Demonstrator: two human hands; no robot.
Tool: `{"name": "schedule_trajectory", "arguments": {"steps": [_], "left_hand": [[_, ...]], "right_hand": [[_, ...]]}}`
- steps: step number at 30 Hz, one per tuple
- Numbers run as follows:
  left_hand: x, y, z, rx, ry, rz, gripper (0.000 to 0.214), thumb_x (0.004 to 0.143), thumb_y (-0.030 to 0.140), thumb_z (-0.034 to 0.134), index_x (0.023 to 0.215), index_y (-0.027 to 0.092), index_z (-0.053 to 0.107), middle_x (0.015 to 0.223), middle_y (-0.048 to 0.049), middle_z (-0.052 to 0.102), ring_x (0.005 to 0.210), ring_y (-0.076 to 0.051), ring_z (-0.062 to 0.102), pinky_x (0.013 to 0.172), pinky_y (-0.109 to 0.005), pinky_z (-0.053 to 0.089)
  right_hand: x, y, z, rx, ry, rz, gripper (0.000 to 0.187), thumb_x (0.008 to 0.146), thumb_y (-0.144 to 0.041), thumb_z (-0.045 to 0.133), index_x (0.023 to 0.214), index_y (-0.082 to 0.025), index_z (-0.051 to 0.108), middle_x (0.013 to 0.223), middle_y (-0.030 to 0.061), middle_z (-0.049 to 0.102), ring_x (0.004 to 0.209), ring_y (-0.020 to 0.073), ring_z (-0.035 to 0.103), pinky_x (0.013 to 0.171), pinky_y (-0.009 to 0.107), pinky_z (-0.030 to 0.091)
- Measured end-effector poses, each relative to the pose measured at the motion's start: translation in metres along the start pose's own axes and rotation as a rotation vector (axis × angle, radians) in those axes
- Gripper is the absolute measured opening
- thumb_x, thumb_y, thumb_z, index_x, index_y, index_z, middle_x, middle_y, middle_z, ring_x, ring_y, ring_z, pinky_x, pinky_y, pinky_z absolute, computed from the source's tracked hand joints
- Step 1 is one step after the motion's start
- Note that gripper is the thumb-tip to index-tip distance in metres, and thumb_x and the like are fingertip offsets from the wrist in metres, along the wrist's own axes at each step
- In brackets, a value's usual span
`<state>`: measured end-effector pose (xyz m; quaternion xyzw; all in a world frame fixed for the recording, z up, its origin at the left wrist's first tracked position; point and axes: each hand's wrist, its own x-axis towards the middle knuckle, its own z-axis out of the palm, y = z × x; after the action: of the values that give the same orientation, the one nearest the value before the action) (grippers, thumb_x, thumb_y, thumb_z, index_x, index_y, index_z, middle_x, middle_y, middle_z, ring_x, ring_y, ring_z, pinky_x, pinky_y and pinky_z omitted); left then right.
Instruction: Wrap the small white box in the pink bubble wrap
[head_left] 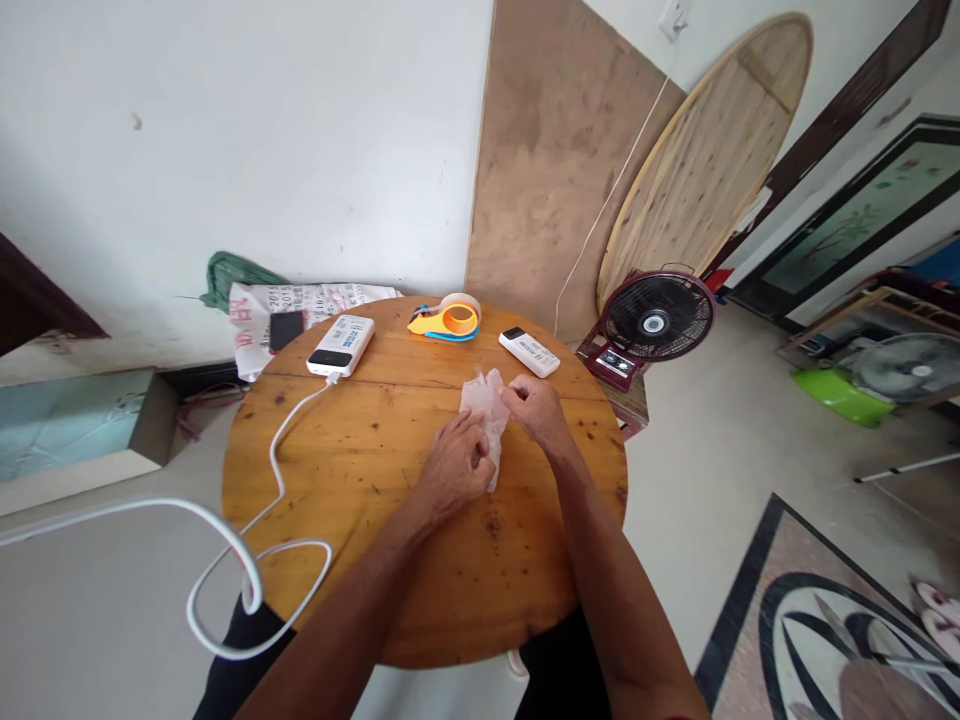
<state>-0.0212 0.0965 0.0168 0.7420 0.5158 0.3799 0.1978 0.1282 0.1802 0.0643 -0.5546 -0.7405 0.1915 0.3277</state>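
A crumpled, pinkish-white translucent piece of plastic wrap (491,395) lies on the round wooden table (337,450). My left hand (456,462) rests over its left side, fingers pressed on it and thumb bent in near its lower part, holding it against the tabletop. At the upper right edge, my right hand (534,410) pinches the wrap between thumb and curled fingers. Whether anything is inside the wrap, I cannot tell. Just beyond my right hand lies a white power bank (530,351) with a dark display end.
An orange and blue tape dispenser (452,318) sits at the table's far edge. Another white power bank (341,346) has a white cable (276,455) plugged in, looping off the left side. A dark red fan (654,322) stands beyond the right edge; a phone (286,330) lies behind the table.
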Motion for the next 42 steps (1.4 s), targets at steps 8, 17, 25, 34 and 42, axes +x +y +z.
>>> {"name": "schedule_trajectory", "arguments": {"steps": [8,17,25,34,42], "left_hand": [[0.005,-0.006,0.004,-0.09,0.004,0.016,0.01,0.065,0.015,0.048,0.071,0.023,0.047,0.099,-0.0067,0.068,0.13,-0.024,0.048,0.114,-0.044,0.031],[0.0,0.001,0.004,-0.003,0.087,-0.001,0.015,0.064,0.015,0.051,0.078,0.021,0.054,0.123,-0.0123,0.059,0.123,-0.028,0.05,0.105,-0.045,0.039],[-0.003,0.017,-0.005,0.172,0.081,0.11,0.031,0.067,0.009,0.05,0.093,0.021,0.062,0.126,-0.0067,0.06,0.117,-0.027,0.051,0.097,-0.043,0.039],[-0.005,0.013,-0.002,0.182,0.06,0.086,0.034,0.07,0.009,0.049,0.097,0.018,0.066,0.099,-0.006,0.07,0.095,-0.025,0.055,0.088,-0.039,0.044],[-0.005,0.01,0.0,0.138,0.091,0.112,0.036,0.069,0.007,0.048,0.098,0.016,0.066,0.097,-0.006,0.07,0.092,-0.024,0.055,0.088,-0.037,0.047]], "right_hand": [[0.012,-0.006,0.018,-0.151,-0.06,0.059,0.028,0.078,-0.03,0.054,0.053,-0.018,0.048,0.052,-0.0041,0.05,0.053,0.0093,0.04,0.053,0.024,0.026],[0.031,0.01,0.043,-0.203,-0.174,0.108,0.025,0.075,-0.025,0.054,0.051,-0.018,0.051,0.05,-0.0046,0.048,0.051,0.0093,0.037,0.049,0.024,0.022],[0.025,0.024,0.048,0.023,-0.243,0.087,0.036,0.084,-0.034,0.046,0.055,-0.017,0.057,0.054,-0.0016,0.058,0.054,0.0099,0.047,0.054,0.021,0.032],[0.023,0.042,0.032,0.152,-0.159,0.057,0.014,0.074,-0.022,0.055,0.079,-0.018,0.067,0.071,-0.0022,0.066,0.062,0.0115,0.056,0.059,0.021,0.041],[0.023,0.043,0.028,0.042,-0.17,0.189,0.02,0.078,-0.035,0.057,0.074,-0.016,0.064,0.053,-0.0043,0.057,0.046,0.0098,0.053,0.05,0.021,0.035]]}}
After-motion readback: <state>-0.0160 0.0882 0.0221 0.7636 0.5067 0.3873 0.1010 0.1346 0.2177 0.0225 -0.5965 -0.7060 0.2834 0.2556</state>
